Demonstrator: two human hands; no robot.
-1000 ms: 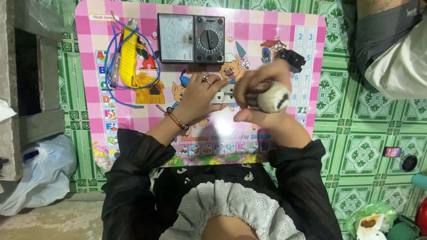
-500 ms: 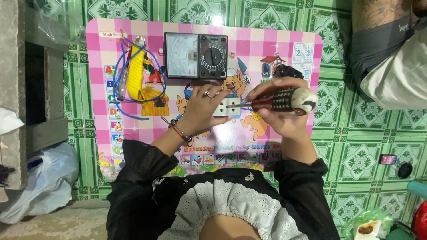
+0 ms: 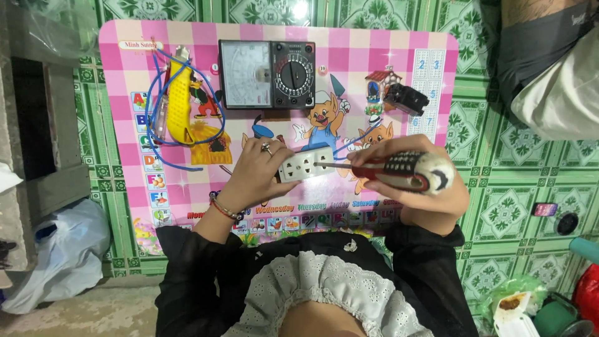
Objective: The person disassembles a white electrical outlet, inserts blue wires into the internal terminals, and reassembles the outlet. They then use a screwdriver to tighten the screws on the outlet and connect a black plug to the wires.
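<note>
My left hand (image 3: 253, 173) rests on the pink checked table (image 3: 405, 93) and holds the left end of a white socket block (image 3: 306, 165). My right hand (image 3: 424, 187) grips a screwdriver (image 3: 399, 170) with a red, black and cream handle, lying almost level. Its metal tip points left and touches the face of the socket block. A ring is on my left hand and a red bracelet on that wrist.
An analogue multimeter (image 3: 267, 73) lies at the table's far middle. A yellow tool with blue wires (image 3: 178, 109) lies at the left, a small black part (image 3: 407, 98) at the right. Another person's sleeve (image 3: 549, 81) is at top right. A plastic bag (image 3: 56, 256) lies at the lower left.
The screwdriver has swung from pointing towards me to lying level. Its tip now sits on the socket block. My left hand stayed on the block.
</note>
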